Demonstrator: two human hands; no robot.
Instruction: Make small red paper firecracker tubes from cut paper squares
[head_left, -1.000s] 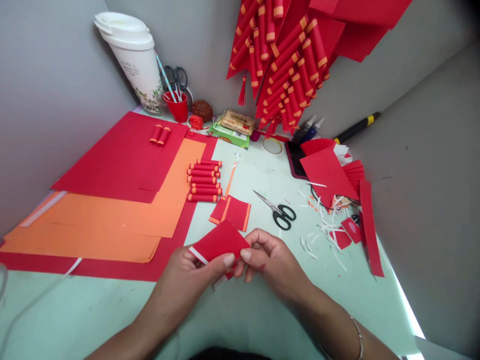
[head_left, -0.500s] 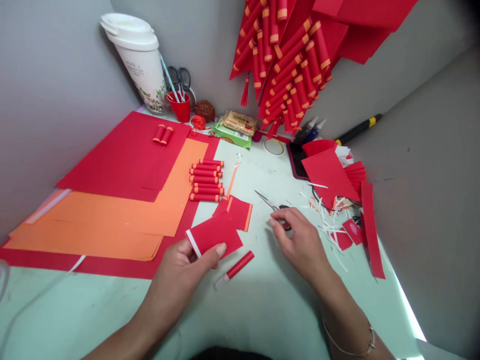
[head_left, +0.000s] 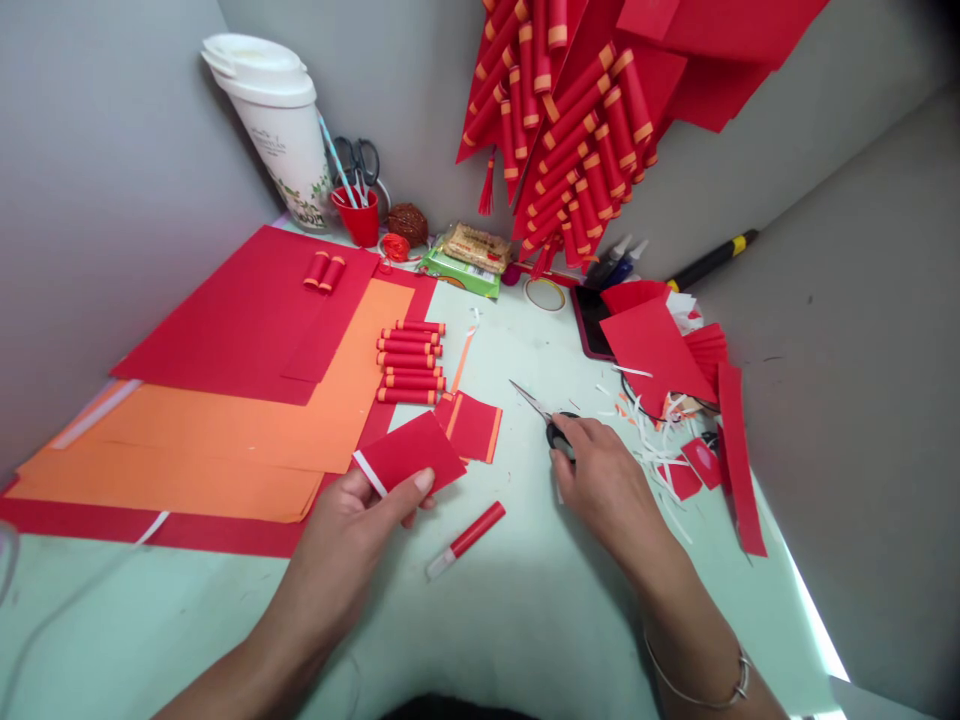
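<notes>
My left hand (head_left: 360, 525) pinches a small red paper rectangle (head_left: 409, 453) with a white strip along its near edge, holding it just above the pale green table (head_left: 525, 620). My right hand (head_left: 600, 480) rests over the black handles of the scissors (head_left: 541, 412), fingers curled on them, the blades pointing up and left. A rolled red paper tube (head_left: 469, 538) with a white end lies on the table between my hands. More cut red squares with orange edges (head_left: 474, 425) lie just beyond the held paper.
Several finished red and orange tubes (head_left: 409, 362) lie stacked by large red and orange sheets (head_left: 225, 400). A lidded paper cup (head_left: 281, 125), a red cup with scissors (head_left: 358, 205), snack packets, tape, a phone (head_left: 591, 320) and paper scraps (head_left: 660, 440) crowd the back and right. A firecracker decoration (head_left: 577, 130) hangs above.
My right hand let go of the red paper, the rolled tube dropped onto the table, and the hand reached right onto the scissors. My left hand keeps the red rectangle, shifted slightly left.
</notes>
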